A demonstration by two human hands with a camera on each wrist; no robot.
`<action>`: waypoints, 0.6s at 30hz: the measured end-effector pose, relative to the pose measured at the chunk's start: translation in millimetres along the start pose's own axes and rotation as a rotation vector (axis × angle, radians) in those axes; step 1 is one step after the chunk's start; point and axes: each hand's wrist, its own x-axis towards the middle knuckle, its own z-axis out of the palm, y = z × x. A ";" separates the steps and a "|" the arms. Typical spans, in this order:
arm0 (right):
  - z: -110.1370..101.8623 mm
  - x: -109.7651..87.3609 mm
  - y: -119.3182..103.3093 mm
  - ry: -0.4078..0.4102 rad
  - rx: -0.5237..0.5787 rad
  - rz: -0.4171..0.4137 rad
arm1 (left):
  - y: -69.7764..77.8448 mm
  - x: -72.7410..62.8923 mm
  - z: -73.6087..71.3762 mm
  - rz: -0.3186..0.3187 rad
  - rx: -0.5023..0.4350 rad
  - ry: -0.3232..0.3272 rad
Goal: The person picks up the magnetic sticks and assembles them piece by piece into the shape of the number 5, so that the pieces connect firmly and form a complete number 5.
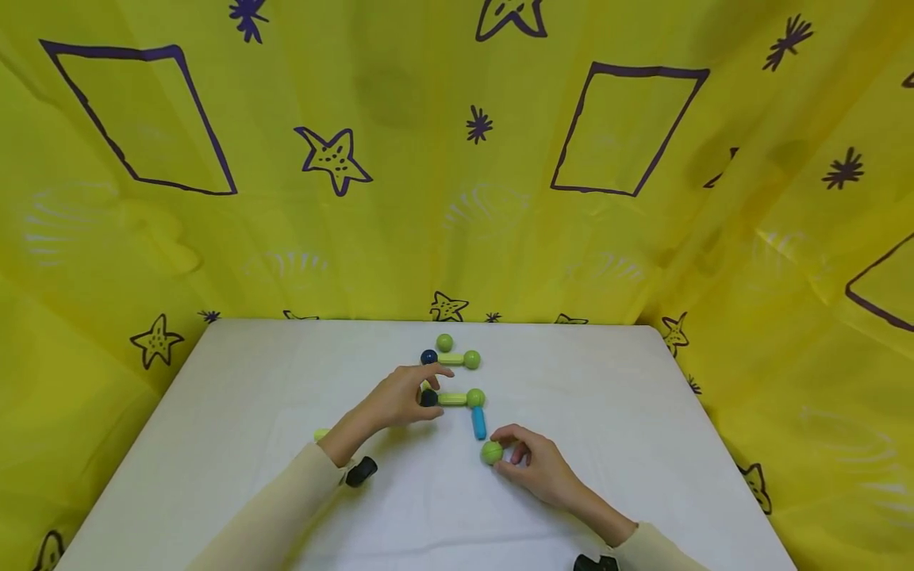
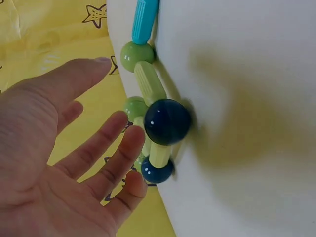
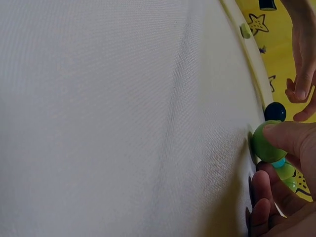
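My right hand (image 1: pixel 535 468) pinches a light green ball (image 1: pixel 491 453) between thumb and fingers, low over the white table. Just beyond that ball, a blue stick (image 1: pixel 479 423) points at it from another green ball (image 1: pixel 475 397). A pale green stick (image 1: pixel 453 399) links this to a dark blue ball (image 2: pixel 168 122). From there a short pale stick (image 2: pixel 159 155) runs to a second dark ball (image 1: pixel 428 358), joined by one more stick (image 1: pixel 451 359) to a green ball (image 1: pixel 472 359). My left hand (image 1: pixel 400 396) hovers beside the near dark ball, fingers spread, holding nothing.
A green ball (image 1: pixel 445 342) stands near the table's back edge, behind the chain. Partly hidden by the left forearm is a yellow-green piece (image 1: pixel 321 434). Yellow patterned cloth (image 1: pixel 414 238) hangs behind and beside the white table (image 1: pixel 250 373).
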 end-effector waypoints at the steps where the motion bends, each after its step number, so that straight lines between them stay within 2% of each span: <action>1: -0.1 -0.1 0.1 -0.001 0.004 0.000 | 1.4 1.4 0.1 0.022 0.004 -0.012; 5: -0.6 -0.6 0.5 -0.004 0.011 -0.003 | 7.9 8.2 0.5 0.098 -0.009 -0.070; 9: -0.8 -0.9 1.2 -0.006 0.008 -0.005 | 13.3 17.7 4.6 0.139 -0.051 -0.161; 14: -0.4 -1.4 1.7 -0.006 -0.002 -0.001 | 19.8 28.1 13.8 0.112 -0.076 -0.299; 18: -0.2 -1.8 0.9 -0.002 -0.004 -0.003 | 23.9 34.1 21.0 0.100 -0.028 -0.334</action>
